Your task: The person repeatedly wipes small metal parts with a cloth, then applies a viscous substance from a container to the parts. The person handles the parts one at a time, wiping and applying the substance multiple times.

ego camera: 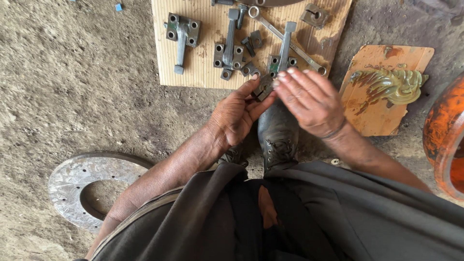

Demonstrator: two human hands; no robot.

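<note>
I see my left hand holding a small metal block between thumb and fingers above my boot; my right hand touches it with flat, open fingers. Beyond, the cardboard sheet carries three lever hinges and one wrench.

Both arms reach forward and the hands meet just above the black boot. The left hand is cupped, thumb up, pinching a small metal piece. The right hand lies flat, fingers touching it.
</note>
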